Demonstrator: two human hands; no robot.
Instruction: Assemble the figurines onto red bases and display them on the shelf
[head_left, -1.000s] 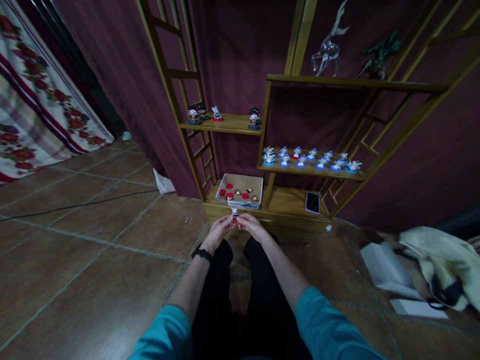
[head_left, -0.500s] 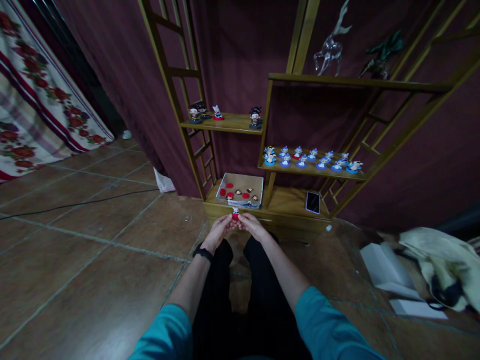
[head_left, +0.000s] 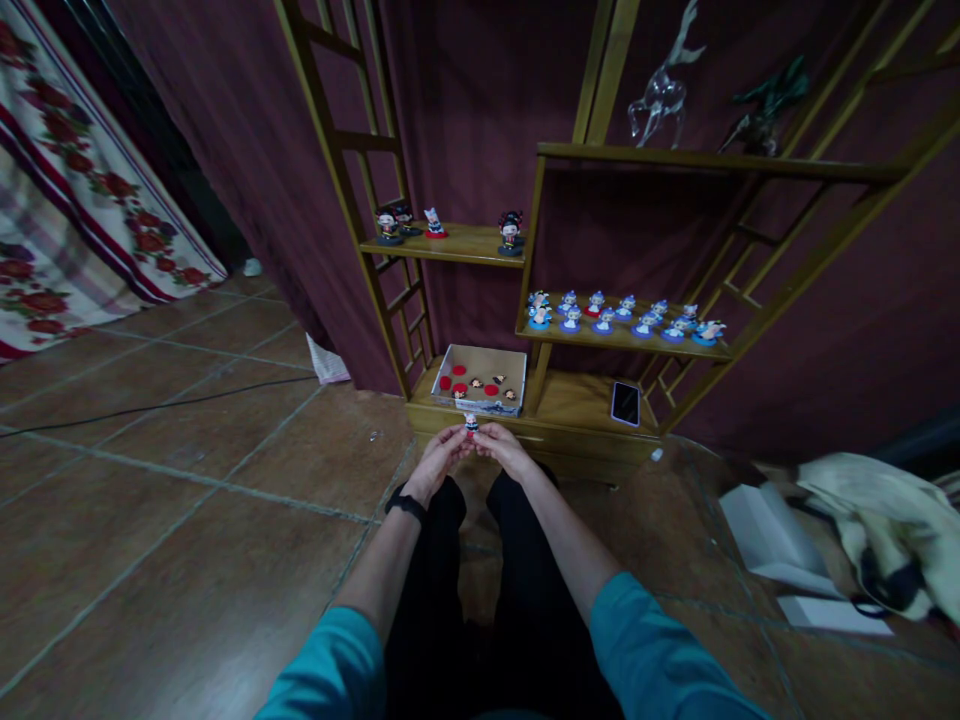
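Observation:
A small figurine (head_left: 471,423) with a white head, dark body and red base stands upright between my two hands. My left hand (head_left: 444,455) pinches it from the left, and my right hand (head_left: 504,450) grips it from the right. Both are closed round its lower part, which the fingers partly hide. Just beyond my hands sits an open shallow cardboard box (head_left: 442,360). Inside it lie several red discs (head_left: 460,371) and several small figurine pieces (head_left: 477,383) with dark hair.
On the left shelf (head_left: 469,240) stand several dark-haired figurines (head_left: 510,232) and a white-and-red one (head_left: 434,222). Several blue and purple figurines (head_left: 604,320) fill the right shelf. A phone (head_left: 625,403) lies below; a glass deer (head_left: 660,100) stands above. White boxes (head_left: 776,535) lie on the floor.
The figurine's red base shows less now between my fingers, and more of its dark body is visible. My hands have hardly moved.

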